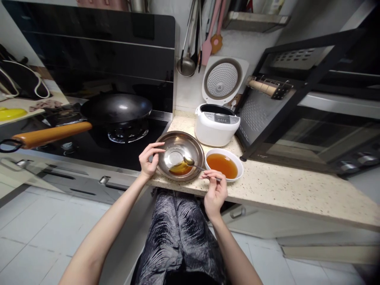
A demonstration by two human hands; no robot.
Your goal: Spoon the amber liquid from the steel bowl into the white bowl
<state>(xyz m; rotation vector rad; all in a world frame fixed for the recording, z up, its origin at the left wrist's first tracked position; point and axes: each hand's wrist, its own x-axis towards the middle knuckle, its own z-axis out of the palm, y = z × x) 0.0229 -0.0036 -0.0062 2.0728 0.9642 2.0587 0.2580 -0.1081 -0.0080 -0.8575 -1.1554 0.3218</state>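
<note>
Kitchen surroundings fill the view: a speckled stone countertop (282,190) runs from the middle to the right, and pale floor tiles (35,233) lie below it. On the left is a black glass stove (97,148) with a dark back panel behind it. On its burner stands a black wok (117,107), whose long orange handle points to the left. On the right side a black oven (320,130) stands on the countertop with its door open. Between stove and oven, against the wall, is a white rice cooker (216,124) with its lid raised upright. Some utensils (197,35) hang on the wall above it.

Near the front edge of the countertop sits a steel bowl (180,155), tilted a little toward the person, with a small pool of amber liquid at its low side. Just beside it on the right, almost touching, is a white bowl (224,164) full of the same amber liquid.

The left hand (149,158) grips the left rim of the steel bowl, thumb and fingers closed on it. The right hand (216,190) has its fingers pinched together on the handle of a metal spoon (190,162); the spoon head is inside the steel bowl, just above the liquid.
</note>
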